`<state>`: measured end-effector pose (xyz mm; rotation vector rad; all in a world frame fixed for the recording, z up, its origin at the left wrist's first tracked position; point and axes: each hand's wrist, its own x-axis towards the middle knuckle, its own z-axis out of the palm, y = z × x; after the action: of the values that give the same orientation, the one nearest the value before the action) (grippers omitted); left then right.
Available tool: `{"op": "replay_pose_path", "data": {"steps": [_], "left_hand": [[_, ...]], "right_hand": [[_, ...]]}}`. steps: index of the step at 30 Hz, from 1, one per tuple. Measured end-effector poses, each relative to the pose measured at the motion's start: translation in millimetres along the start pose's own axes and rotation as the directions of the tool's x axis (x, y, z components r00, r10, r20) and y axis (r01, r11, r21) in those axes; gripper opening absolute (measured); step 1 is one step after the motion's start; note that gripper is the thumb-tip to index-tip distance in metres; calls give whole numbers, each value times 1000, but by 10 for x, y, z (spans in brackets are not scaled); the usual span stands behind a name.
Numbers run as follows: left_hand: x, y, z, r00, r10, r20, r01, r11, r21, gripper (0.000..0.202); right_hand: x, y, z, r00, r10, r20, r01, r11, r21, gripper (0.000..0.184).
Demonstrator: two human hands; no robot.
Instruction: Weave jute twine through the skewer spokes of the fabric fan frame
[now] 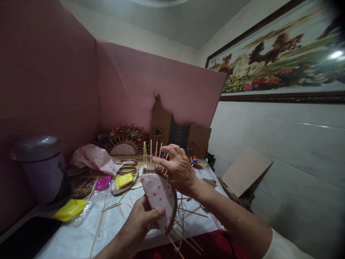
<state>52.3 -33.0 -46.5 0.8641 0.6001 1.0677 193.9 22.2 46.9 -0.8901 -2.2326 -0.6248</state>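
Note:
My left hand (147,219) grips a half-round piece covered in white fabric with red dots (159,196), thumb on its front face. Brown cord wraps the curved edge, and thin wooden sticks (151,154) fan out from it at the top and below right. At the upper sticks is my right hand (176,165), thumb and forefinger closed around one stick; a thin strand crosses the sticks beside the fingertips. Its other fingers are curled and partly hide the sticks behind.
A similar fan with coloured flowers (122,142) leans at the back, near dotted cloth (93,158). Yellow packets (124,180), a purple packet (103,183), loose sticks (101,216) and a lidded bin (44,172) are on the left. Torn cardboard (161,124) stands behind.

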Motion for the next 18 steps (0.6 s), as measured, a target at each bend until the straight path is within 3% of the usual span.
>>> {"op": "replay_pose_path", "data": {"steps": [7,12,18], "left_hand": [[-7,-1,0,1000,-2,-3,2,1000,18,44],[15,-22,-27,999,-23,-44,25,999,26,47],[24,-36,-48,1000,-19,-20,20,999,38,46]], "right_hand": [[32,-1,-15,999,-27,-25,27,1000,6,34],[-12,38,-67,1000,-4,-18,5,999,47,27],[-67,88,-118,999,44,-16,-43,998,39,37]]}}
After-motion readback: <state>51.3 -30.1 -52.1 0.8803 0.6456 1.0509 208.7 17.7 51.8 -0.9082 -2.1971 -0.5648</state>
